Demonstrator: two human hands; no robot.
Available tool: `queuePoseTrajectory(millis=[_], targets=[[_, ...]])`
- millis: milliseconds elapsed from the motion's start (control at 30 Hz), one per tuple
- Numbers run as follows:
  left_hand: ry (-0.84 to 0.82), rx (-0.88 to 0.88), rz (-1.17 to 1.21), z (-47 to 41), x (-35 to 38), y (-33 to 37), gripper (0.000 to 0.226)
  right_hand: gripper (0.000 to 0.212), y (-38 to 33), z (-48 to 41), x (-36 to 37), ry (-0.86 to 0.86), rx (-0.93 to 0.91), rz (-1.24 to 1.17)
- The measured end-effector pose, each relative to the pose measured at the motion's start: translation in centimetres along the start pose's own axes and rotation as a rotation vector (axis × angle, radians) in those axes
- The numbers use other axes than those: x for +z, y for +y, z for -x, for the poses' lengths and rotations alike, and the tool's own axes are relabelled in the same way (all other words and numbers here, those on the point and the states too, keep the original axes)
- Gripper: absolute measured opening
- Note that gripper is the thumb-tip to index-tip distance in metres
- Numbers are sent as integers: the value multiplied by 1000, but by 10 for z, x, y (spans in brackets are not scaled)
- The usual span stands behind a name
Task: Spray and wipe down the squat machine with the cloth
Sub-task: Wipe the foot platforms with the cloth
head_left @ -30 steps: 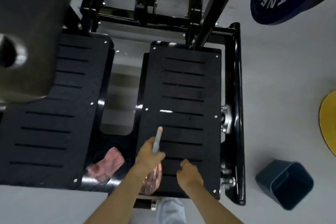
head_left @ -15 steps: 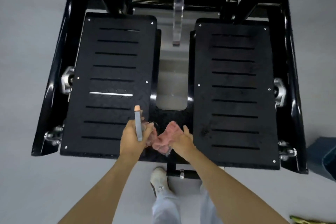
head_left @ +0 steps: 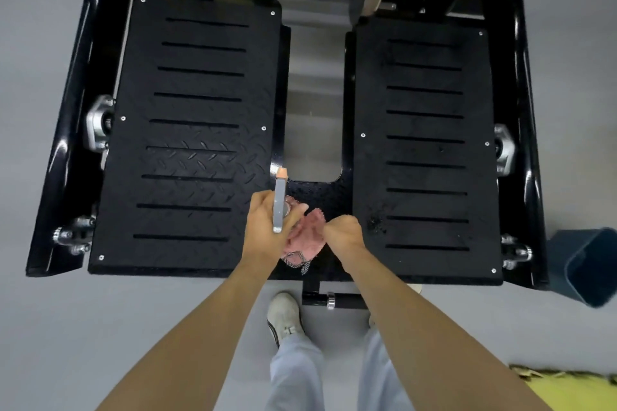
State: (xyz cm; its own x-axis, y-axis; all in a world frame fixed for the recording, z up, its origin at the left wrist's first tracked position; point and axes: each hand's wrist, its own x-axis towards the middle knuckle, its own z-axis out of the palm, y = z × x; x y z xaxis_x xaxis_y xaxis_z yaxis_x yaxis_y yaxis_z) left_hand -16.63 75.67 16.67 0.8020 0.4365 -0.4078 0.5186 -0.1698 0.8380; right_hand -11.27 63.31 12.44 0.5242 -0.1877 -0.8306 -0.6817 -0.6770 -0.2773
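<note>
Above the black squat machine [head_left: 200, 110], left hand [head_left: 265, 233] grips the spray bottle [head_left: 278, 207]; right hand [head_left: 345, 233] holds the pink cloth [head_left: 309, 238] in curled fingers [head_left: 334, 225].

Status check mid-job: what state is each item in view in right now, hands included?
left hand: grips the spray bottle
spray bottle: held up, nozzle pointing away from the person
right hand: curled, gripping the pink cloth
pink cloth: bunched up between the two hands
left foot plate: no hand on it
right foot plate: no hand on it; speckled patch at its near inner corner
blue bin: on the floor, partly out of frame
</note>
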Motion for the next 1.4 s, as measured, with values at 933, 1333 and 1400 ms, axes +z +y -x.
queuePoseTrajectory(millis=[933,1333,1400], targets=[[211,-582,-282,98,75,-15,72,10,71,12,-139,-150,-40,-307],[-341,-84,-162,97,259,106,32,39,108,-24,-284,-319,-112,-455],[-387,-214,-84,93,269,117,19,47,115,-30,-300,-323,-97,-510]])
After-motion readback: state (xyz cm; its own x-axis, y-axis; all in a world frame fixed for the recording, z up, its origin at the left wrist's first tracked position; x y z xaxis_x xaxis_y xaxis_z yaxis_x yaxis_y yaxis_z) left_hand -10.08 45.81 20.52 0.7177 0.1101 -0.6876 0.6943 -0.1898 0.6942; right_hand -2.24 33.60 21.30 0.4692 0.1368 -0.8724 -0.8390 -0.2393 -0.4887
